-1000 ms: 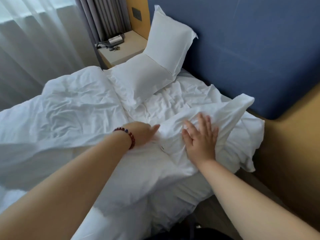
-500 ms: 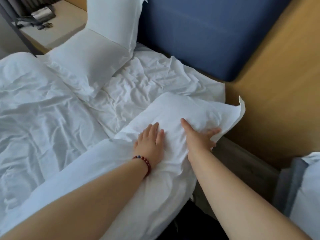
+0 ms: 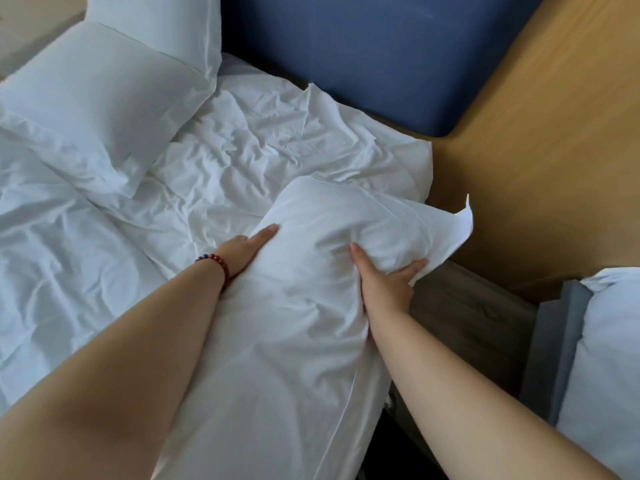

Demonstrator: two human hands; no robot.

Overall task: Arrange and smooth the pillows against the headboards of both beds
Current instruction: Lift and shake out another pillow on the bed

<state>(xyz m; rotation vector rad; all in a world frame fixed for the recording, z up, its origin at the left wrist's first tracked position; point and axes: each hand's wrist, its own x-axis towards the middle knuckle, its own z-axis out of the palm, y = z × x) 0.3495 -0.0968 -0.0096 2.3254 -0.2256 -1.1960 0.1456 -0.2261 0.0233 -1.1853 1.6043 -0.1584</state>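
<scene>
Near pillow (image 3: 322, 237) lying on the rumpled sheet (image 3: 263, 140) at the bed's right edge, well short of the blue headboard (image 3: 363, 53). Right hand (image 3: 384, 282) pinches its right side between thumb and fingers. Left hand (image 3: 247, 245), fingers extended flat, presses its left side; a bead bracelet (image 3: 214, 263) circles that wrist. 2 more pillows (image 3: 104, 98) lie at upper left.

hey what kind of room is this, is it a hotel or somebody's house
Probably a twin hotel room: plain white pillows against a padded blue headboard set in a wood wall panel, and a second bed close beside this one.
</scene>
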